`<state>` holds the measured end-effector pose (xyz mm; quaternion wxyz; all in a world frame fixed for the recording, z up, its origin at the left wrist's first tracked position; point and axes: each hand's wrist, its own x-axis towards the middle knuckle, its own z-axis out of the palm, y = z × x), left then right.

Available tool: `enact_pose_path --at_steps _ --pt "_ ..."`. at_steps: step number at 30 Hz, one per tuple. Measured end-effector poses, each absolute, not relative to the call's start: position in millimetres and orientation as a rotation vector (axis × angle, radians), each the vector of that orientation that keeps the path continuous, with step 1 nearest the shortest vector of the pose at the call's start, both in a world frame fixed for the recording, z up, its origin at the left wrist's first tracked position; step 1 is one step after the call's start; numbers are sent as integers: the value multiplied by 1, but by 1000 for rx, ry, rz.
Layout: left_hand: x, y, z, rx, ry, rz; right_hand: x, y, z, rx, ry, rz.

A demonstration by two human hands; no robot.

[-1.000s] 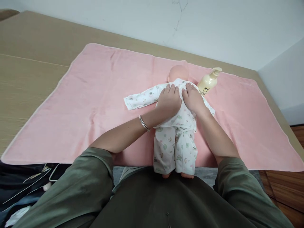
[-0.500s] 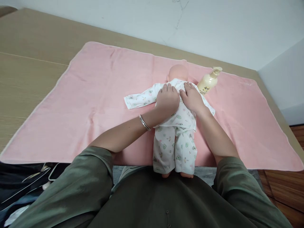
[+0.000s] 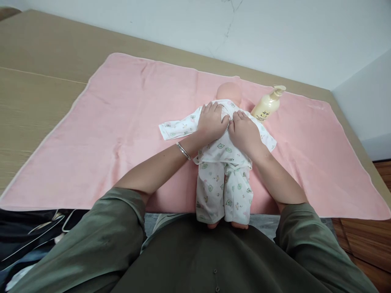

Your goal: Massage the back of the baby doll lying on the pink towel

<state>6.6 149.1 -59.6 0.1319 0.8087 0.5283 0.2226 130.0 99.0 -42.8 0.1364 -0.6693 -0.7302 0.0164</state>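
A baby doll (image 3: 229,91) lies on a pink blanket (image 3: 146,97), its head away from me and its bare feet at the near edge. It wears a white printed top (image 3: 224,150) and matching trousers (image 3: 210,191). My left hand (image 3: 212,122) rests flat on the left side of the top, fingers stretched toward the shoulder, a bangle on the wrist. My right hand (image 3: 245,132) lies flat on the right side. The two thumbs come close together at the middle of the top. Both hands cover much of the cloth there.
A cream pump bottle (image 3: 266,106) stands on the blanket just right of the doll's shoulder. Beneath the blanket is a wooden table (image 3: 55,40) against a white wall (image 3: 275,36). Dark bags or clothes (image 3: 27,236) sit below at the lower left.
My left hand has shifted slightly left and up, its fingers flatter. My right hand has slid a little toward me. The doll and bottle are nearly unchanged.
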Motion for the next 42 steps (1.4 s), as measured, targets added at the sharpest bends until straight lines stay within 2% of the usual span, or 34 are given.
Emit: enact_pose_path --at_steps 7,23,42 --pt "8 147 -61 2334 1549 628 140 121 -61 -1906 -2005 137" --pt "8 147 -61 2327 1553 643 141 121 -66 -1879 -1986 129" --pt "4 147 -50 2344 1529 609 134 114 -53 -1981 -2069 132"
